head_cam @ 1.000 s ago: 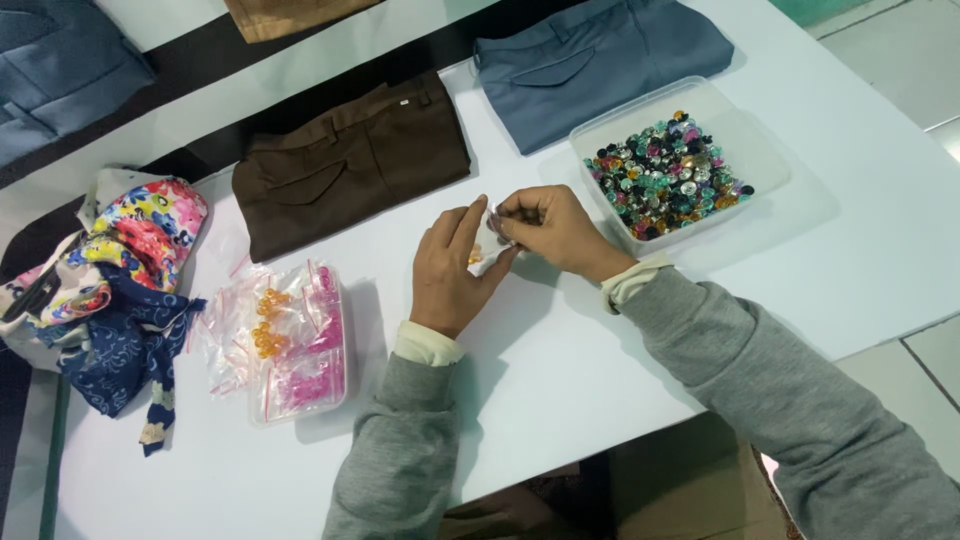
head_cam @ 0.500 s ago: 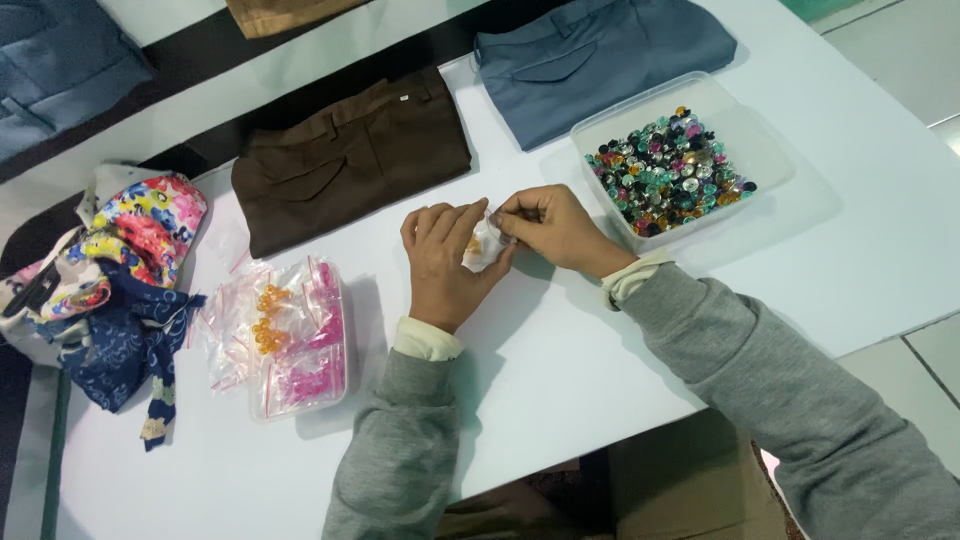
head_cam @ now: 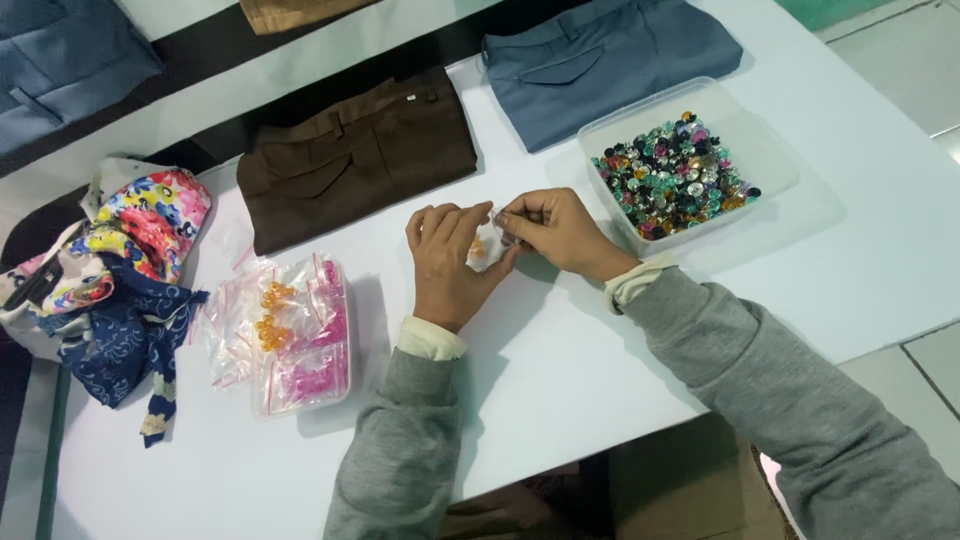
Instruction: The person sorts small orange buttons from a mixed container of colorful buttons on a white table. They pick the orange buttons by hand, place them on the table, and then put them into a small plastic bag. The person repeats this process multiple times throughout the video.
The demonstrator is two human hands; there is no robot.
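- Head view, the room: white surface (head_cam: 560, 380) runs slantwise across the picture, with pale floor tiles showing past its right edge and a dark gap behind it, beyond which a second pale top carries more folded cloth.
- Head view, the hands: the left hand (head_cam: 447, 262) and the right hand (head_cam: 556, 230) meet near the middle of the surface, both pinched shut on a small clear bag (head_cam: 484, 248) held just above it; something orange shows through the plastic, too small to tell apart.
- Head view, risk of spilling: the bag is thin and gripped only at its edge by the fingertips, so a slack pinch or a tilt of its mouth could, I judge, let the contents roll across the smooth white top and off its near edge.
- Head view, risk at the tub: the clear tub of mixed coloured beads (head_cam: 676, 175) sits just beside the right wrist; a careless sweep of the grey sleeve (head_cam: 760, 380) might nudge it or scatter beads.
- Head view, left side: a shallow clear tray (head_cam: 300, 335) holding bags of orange and pink beads lies well apart from the hands, with a flowered cloth bundle (head_cam: 120, 260) further left.
- Head view, far side: folded brown trousers (head_cam: 360, 160) and folded blue-grey trousers (head_cam: 610, 55) lie behind the hands, out of harm's way.
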